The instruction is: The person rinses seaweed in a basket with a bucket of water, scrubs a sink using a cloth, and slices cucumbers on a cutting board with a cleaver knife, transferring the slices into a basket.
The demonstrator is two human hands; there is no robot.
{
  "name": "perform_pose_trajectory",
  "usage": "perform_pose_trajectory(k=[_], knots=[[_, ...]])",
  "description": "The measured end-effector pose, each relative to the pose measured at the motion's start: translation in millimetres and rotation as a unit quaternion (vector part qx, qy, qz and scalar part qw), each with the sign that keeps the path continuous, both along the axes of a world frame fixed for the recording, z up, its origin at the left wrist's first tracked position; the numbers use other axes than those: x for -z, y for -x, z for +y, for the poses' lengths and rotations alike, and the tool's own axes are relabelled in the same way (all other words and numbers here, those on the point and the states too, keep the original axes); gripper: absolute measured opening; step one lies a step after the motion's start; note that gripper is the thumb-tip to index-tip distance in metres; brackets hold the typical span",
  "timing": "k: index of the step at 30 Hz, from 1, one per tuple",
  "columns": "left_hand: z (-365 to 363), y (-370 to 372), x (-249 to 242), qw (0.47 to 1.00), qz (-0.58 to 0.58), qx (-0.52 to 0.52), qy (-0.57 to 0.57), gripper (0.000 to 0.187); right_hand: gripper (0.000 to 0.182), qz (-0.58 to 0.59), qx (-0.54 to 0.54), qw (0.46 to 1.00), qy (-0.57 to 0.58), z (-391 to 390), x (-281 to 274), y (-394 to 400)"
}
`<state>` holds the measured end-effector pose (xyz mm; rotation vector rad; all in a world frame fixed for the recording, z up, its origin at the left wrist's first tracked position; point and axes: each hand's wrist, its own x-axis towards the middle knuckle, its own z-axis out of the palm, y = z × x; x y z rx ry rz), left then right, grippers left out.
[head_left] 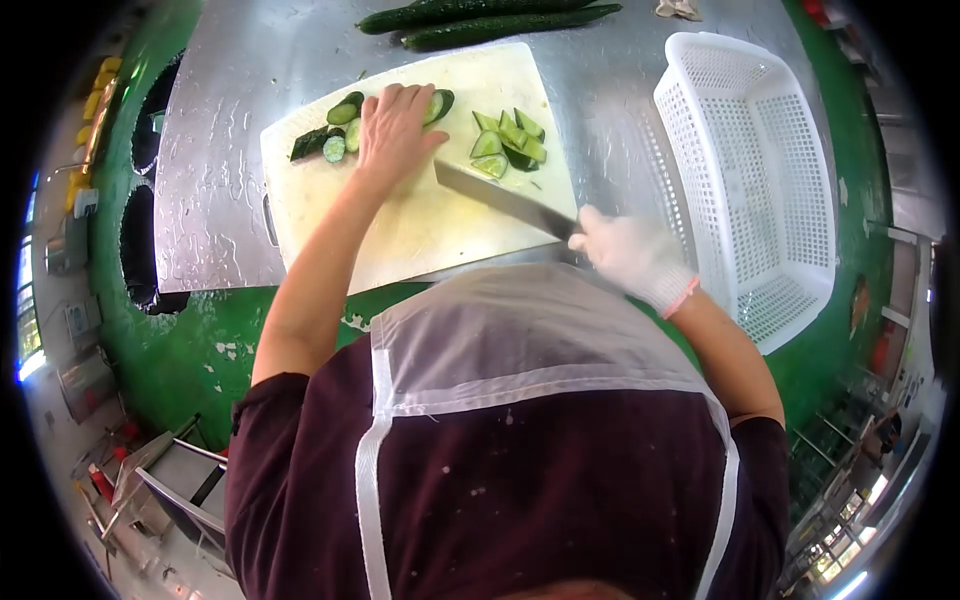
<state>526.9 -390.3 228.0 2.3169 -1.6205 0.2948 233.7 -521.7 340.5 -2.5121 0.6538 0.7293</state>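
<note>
My bare left hand (395, 130) lies over cucumber pieces on the cutting board (410, 235), its fingers spread across them. Cut cucumber pieces (334, 149) show on its left, and the end of another shows at its right edge. In my gloved right hand (635, 250) is the handle of a knife (505, 200), its blade angled up and left across the board, the tip near my left thumb. Cucumber chunks (508, 140) lie in a loose pile on the board's right side, above the blade.
Whole cucumbers (510, 28) lie beyond the board on the wet metal table (215, 170). A white perforated plastic basket (708, 210) stands at the right. A small pale object (679, 9) sits at the table's far side. The floor (225, 350) is green.
</note>
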Motion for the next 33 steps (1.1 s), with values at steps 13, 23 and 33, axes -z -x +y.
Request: perform_pose_trajectory(k=[13,23,33], knots=[[35.6,65.4,2.3,0.963,0.158,0.217,-0.018,0.050,0.031,-0.082,0.120,0.989,-0.021,-10.9,39.5,3.7],[47.8,114.6,23.1,0.970,0.134,0.192,0.058,0.039,0.019,-0.054,0.017,0.997,0.045,10.3,10.4,16.2],[43.9,117.0,31.7,0.973,0.143,0.174,0.060,0.037,0.017,-0.046,0.003,0.998,0.043,15.2,23.1,6.8]])
